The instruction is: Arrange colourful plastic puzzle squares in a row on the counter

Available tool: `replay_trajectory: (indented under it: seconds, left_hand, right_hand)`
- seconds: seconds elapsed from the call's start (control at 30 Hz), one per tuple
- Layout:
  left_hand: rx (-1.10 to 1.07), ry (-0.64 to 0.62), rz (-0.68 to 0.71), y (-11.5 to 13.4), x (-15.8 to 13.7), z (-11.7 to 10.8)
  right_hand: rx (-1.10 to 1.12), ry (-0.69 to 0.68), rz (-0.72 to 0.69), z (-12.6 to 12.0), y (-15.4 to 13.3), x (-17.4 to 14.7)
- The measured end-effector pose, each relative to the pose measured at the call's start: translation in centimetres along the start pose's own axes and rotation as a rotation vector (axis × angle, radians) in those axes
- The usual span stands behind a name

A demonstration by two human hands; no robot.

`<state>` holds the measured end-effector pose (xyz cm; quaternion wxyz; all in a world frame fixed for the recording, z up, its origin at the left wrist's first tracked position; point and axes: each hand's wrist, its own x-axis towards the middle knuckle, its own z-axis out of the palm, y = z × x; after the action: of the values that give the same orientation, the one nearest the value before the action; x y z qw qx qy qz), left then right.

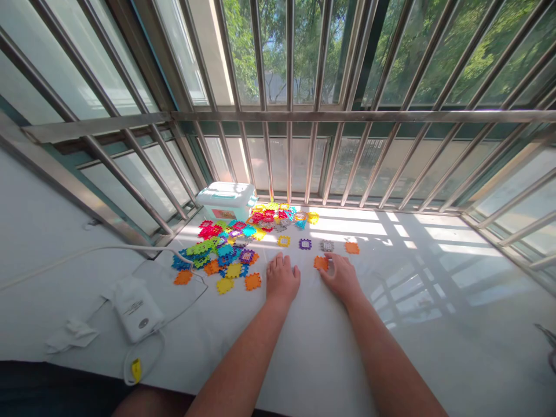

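Note:
My right hand (341, 277) pinches an orange notched square tile (320, 263) between thumb and fingers, low over the white surface. My left hand (282, 279) lies palm down beside it with fingers stretched out and nothing visible in it. Just beyond my hands is a loose row: a yellow square frame (284, 241), a purple square frame (305, 244), a grey square piece (326, 246) and another orange tile (352, 248). Left of my left hand spreads a pile of interlocking plastic tiles (226, 252) in several colours, some overlapping. An orange tile (252, 281) lies closest to that hand.
A white lidded box (228, 200) stands behind the pile, near the window bars (289, 156). At left lie a white device (136, 310) with a cable, and crumpled tissue (73, 335). A dark metal object (548, 341) shows at the right edge.

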<state>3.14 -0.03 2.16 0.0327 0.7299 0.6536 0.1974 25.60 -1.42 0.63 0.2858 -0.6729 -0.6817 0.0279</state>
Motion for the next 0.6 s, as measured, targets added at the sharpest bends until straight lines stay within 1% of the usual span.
replay_trajectory:
  seconds: [0.13,0.37,0.5,0.6]
  left_hand:
    - [0.006,0.005,0.002,0.0,0.0,0.0]
    - [-0.001,0.002,0.007,-0.1,0.1,0.2]
    - [0.004,0.001,0.007,-0.1,0.1,0.3]
    - [0.012,0.000,0.008,-0.1,0.1,0.2]
  right_hand:
    - [-0.035,0.004,0.024,-0.1,-0.2,-0.1]
    - [-0.107,0.001,0.121,-0.1,-1.9,-0.4]
    - [-0.081,-0.002,0.133,-0.1,-2.2,-0.4]
    - [-0.020,0.033,0.096,-0.1,-1.5,-0.2]
